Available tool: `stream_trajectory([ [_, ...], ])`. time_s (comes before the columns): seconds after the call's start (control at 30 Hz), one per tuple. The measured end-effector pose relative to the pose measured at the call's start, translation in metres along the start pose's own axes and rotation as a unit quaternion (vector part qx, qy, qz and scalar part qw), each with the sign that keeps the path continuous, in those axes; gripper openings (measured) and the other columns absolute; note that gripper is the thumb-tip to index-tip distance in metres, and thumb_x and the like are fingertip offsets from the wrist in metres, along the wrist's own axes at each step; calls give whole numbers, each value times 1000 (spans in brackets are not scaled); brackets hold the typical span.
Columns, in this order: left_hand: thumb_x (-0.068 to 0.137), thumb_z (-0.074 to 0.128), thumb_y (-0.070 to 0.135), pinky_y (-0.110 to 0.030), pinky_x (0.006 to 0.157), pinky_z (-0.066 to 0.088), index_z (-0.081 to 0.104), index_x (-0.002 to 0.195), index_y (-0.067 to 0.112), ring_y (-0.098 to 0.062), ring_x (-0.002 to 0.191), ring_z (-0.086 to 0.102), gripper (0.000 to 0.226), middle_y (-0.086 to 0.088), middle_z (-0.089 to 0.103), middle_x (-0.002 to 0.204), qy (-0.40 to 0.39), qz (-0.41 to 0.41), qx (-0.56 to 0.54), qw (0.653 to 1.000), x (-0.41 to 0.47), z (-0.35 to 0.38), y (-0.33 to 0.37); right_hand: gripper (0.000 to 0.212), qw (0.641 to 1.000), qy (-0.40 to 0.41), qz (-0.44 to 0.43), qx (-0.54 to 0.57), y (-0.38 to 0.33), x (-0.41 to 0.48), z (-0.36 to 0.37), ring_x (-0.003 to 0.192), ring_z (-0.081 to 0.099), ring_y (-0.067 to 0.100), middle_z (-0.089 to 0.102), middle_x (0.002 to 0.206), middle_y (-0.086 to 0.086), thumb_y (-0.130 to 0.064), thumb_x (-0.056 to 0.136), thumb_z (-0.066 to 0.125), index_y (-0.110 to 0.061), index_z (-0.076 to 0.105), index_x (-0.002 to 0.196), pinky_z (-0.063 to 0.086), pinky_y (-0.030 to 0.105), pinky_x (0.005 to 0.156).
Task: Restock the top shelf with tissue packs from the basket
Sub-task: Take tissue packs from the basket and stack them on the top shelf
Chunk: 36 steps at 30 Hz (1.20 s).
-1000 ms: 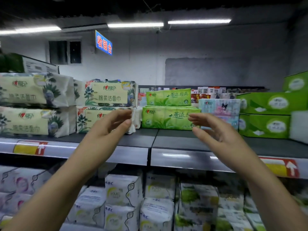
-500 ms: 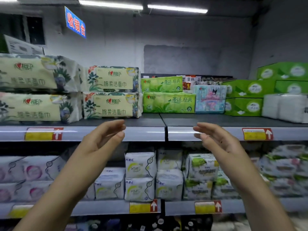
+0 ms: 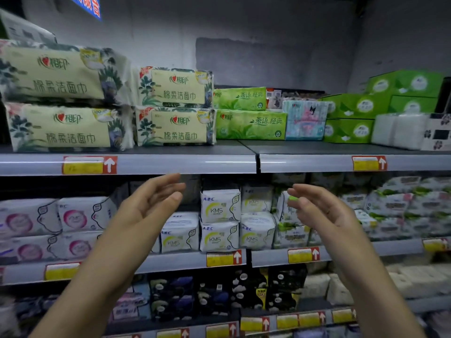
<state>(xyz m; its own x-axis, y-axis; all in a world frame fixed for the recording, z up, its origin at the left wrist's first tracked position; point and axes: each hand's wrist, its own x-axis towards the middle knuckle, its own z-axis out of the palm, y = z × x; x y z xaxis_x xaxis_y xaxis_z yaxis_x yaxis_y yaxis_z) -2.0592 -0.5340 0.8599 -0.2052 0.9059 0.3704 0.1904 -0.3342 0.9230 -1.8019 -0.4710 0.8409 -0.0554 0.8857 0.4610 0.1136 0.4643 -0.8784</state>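
Two cream floral tissue packs (image 3: 174, 126) are stacked on the top shelf (image 3: 185, 164), left of centre, with two larger ones (image 3: 66, 128) further left. Green tissue packs (image 3: 250, 124) lie two high to the right of them. My left hand (image 3: 148, 204) and my right hand (image 3: 317, 208) hover below the shelf's front edge, palms facing each other, fingers apart, both holding nothing. The basket is out of view.
A pastel pack (image 3: 305, 120), green boxes (image 3: 351, 118) and white pads (image 3: 400, 130) fill the top shelf's right side. White KMS packs (image 3: 219, 220) and pink-marked packs (image 3: 48, 218) line the shelf below. Dark packs (image 3: 219, 293) sit lower still.
Both hands have dropped from in front of the top shelf's tissue packs to below its front edge. The view has tilted down, showing more lower shelves.
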Motion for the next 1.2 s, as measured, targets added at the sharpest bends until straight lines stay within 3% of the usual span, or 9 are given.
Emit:
stream_trajectory([
  [0.23,75,55,45,-36,104,42,58,114,44,6,108,59,38,26,67,110,-2,-32,-19,999,-10,17,-7,31,999,12,16,27,1,-9,-4,104,64,3,69,106,-18,-43,77,56,-33,67,103,48,35,97],
  [0.5,81,53,41,-16,91,44,56,114,42,16,101,58,34,24,67,110,-15,-30,-21,999,-5,34,-27,26,998,9,-1,-69,26,-8,-4,112,55,-1,62,114,-20,-41,86,53,-39,59,112,45,21,85],
  [0.6,70,53,47,-10,86,42,55,111,45,20,98,56,41,26,64,111,-9,-41,-10,999,-6,40,-42,35,997,14,3,-79,42,-11,-4,110,55,-5,61,115,-22,-49,80,51,-41,59,113,45,25,89],
  [0.7,76,52,48,-11,86,40,52,121,45,22,100,53,45,27,61,116,-3,-63,-1,998,-12,44,-65,24,996,13,23,-82,64,-14,-2,106,55,-10,61,112,-25,-37,90,53,-39,59,113,46,25,89],
  [0.9,94,51,26,2,69,42,52,124,33,26,91,53,31,23,58,117,16,-125,7,992,-28,55,-119,23,992,-30,80,-95,114,-38,5,101,53,-15,58,109,-29,-31,93,52,-36,58,115,43,15,80],
  [1.0,96,52,23,-7,77,43,56,114,35,13,103,56,22,19,61,115,20,-177,-15,984,-43,57,-147,19,988,-37,117,-89,141,-55,5,100,54,-15,59,108,-26,-29,93,52,-40,57,107,44,16,83],
  [1.07,88,64,40,-20,83,44,61,107,43,-2,114,57,19,16,63,119,17,-234,-61,970,-61,58,-163,19,985,-36,152,-75,160,-68,6,102,57,-8,61,111,-20,-27,93,53,-40,57,105,45,18,85],
  [1.13,62,78,61,-30,88,44,66,107,45,-12,119,56,49,13,61,127,25,-281,-103,954,-80,58,-175,17,979,-41,191,-54,177,-80,8,103,57,-5,62,111,-17,-27,93,52,-39,58,104,44,13,81],
  [1.2,54,69,62,-41,97,42,64,109,45,-18,122,53,58,11,57,130,49,-319,-97,942,-95,59,-187,16,972,-46,227,-43,192,-93,11,100,56,-9,62,108,-16,-27,94,52,-39,59,102,42,6,75],
])
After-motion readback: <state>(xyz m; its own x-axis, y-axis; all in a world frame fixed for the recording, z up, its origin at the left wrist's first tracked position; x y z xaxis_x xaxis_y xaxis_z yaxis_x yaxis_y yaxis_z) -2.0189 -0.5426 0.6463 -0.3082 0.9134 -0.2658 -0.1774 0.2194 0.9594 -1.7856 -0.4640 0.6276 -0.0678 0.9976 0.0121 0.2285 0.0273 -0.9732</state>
